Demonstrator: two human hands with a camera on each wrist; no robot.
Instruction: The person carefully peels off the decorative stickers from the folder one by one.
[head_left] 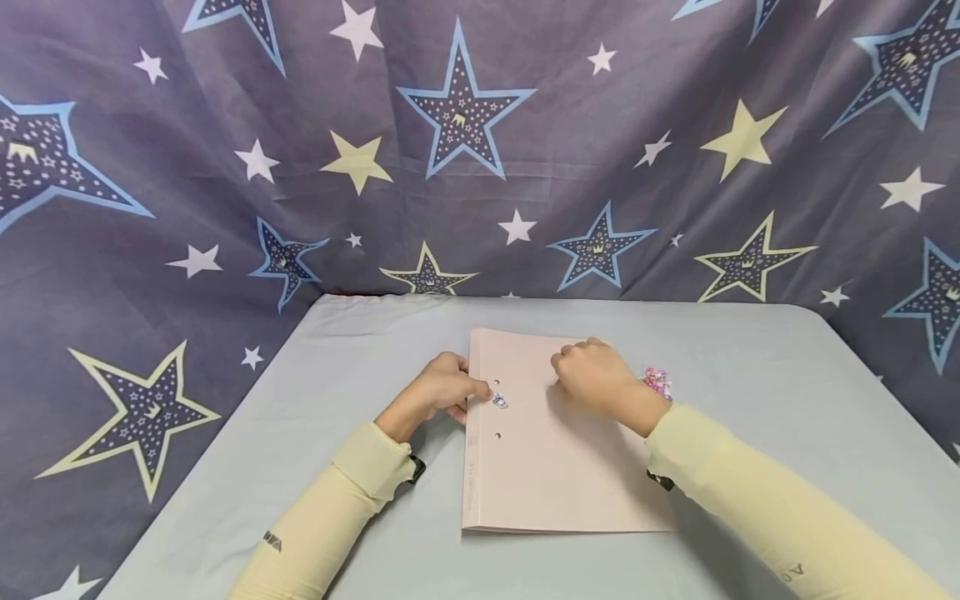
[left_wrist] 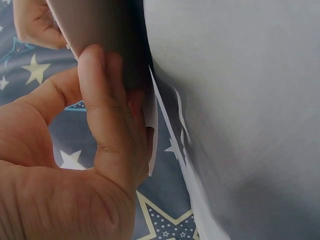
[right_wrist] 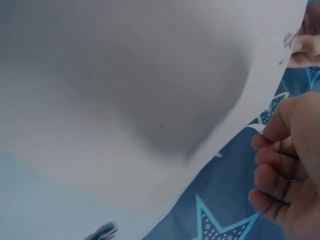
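A pale pink folder (head_left: pixel 570 475) lies on the table, with two punched holes near its left edge. Between them is a small blue-and-white decoration (head_left: pixel 500 402). My left hand (head_left: pixel 444 386) grips the folder's left edge, thumb on top right beside the decoration and other fingers behind the edge. The left wrist view has those fingers (left_wrist: pixel 107 110) against the folder. Above the folder's upper right part is my right hand (head_left: pixel 596 375), fingers curled. In the right wrist view its thumb and forefinger pinch a small white piece (right_wrist: pixel 257 127), mostly covered by the fingertips.
A small heap of shiny pink, multicoloured bits (head_left: pixel 657 381) lies right of the folder, partly behind my right wrist. Light grey cloth covers the table (head_left: pixel 757 375). A dark star-patterned curtain (head_left: pixel 540 192) hangs behind the table's far edge.
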